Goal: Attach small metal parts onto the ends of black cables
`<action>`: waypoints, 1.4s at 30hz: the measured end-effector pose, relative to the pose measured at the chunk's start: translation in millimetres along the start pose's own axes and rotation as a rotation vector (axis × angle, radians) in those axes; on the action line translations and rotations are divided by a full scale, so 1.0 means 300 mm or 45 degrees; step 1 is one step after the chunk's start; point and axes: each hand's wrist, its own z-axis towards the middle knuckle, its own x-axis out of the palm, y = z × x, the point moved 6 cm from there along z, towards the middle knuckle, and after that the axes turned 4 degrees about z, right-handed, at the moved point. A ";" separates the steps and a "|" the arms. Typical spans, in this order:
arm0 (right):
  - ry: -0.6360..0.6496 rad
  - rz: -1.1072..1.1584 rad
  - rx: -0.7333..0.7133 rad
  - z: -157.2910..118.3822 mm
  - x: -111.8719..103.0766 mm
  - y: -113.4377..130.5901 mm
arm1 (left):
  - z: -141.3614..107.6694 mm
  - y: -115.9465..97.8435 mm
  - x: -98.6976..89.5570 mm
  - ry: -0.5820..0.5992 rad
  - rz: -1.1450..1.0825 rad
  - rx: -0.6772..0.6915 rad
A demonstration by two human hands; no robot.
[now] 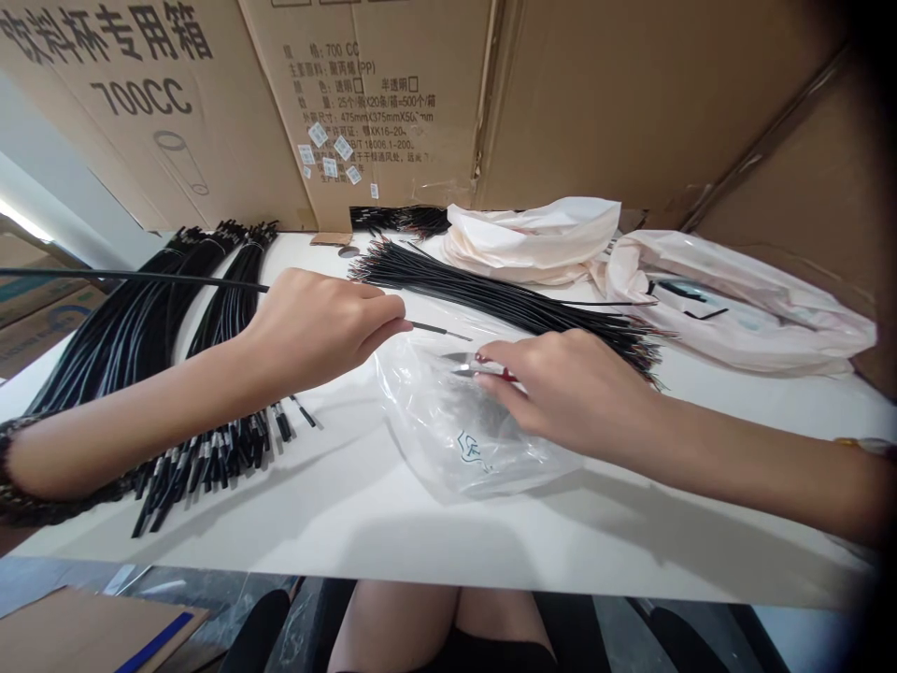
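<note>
Closed around a black cable (154, 277), my left hand (326, 322) holds it near one end. The cable's tip, with a thin lighter core, sticks out to the right past my fingers, and its other part runs off to the left edge. My right hand (567, 383) grips small red-handled snips (483, 367), whose blades point left, a little apart, just below the cable tip without visibly touching it. Under both lies a clear plastic bag (462, 439) with a green mark. Behind my right hand rests a bundle of black cables (476, 290) with coppery ends.
More cable bundles (119, 327) spread over the table's left side, some ends white-banded. Two pinkish-white plastic bags (533, 238) lie at the back right. Tall cardboard (392, 56) with small white stickers walls off the rear. The white table's front edge (448, 589) runs above my legs.
</note>
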 end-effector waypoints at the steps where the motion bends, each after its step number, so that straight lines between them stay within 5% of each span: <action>1: -0.024 0.008 0.061 0.001 -0.002 -0.013 | -0.002 0.001 -0.002 -0.034 0.026 0.008; 7: -0.096 -0.041 0.043 -0.029 -0.014 0.017 | -0.007 0.018 -0.014 -0.182 0.112 -0.008; 11: 0.063 -0.373 0.131 -0.042 -0.013 0.011 | -0.003 0.035 -0.018 -0.189 0.115 -0.047; 17: 0.115 -0.315 0.050 -0.040 -0.032 -0.013 | -0.002 0.050 -0.025 -0.204 -0.032 -0.065; 21: -0.285 0.016 0.073 -0.051 -0.129 -0.048 | -0.007 0.050 -0.035 -0.248 -0.112 -0.050; 24: -0.786 0.557 0.092 -0.067 -0.232 -0.093 | -0.007 0.033 -0.049 -0.306 -0.087 0.041; 26: -0.926 0.906 0.176 -0.055 -0.253 -0.130 | 0.000 0.014 -0.066 -0.375 -0.098 0.141; 28: -0.795 1.153 0.203 -0.010 -0.230 -0.142 | 0.011 -0.009 -0.086 -0.459 -0.116 0.248; 31: -0.298 1.357 0.069 0.064 -0.153 -0.107 | 0.036 -0.039 -0.117 -0.582 -0.129 0.358; 33: -0.141 1.393 0.034 0.083 -0.117 -0.098 | 0.052 -0.054 -0.133 -0.635 -0.140 0.414; 38: -0.231 1.413 0.041 0.085 -0.113 -0.109 | 0.093 -0.075 -0.172 -0.657 -0.141 0.584; 42: -0.330 1.552 0.010 0.080 -0.136 -0.117 | 0.159 -0.073 -0.225 -0.518 -0.098 0.566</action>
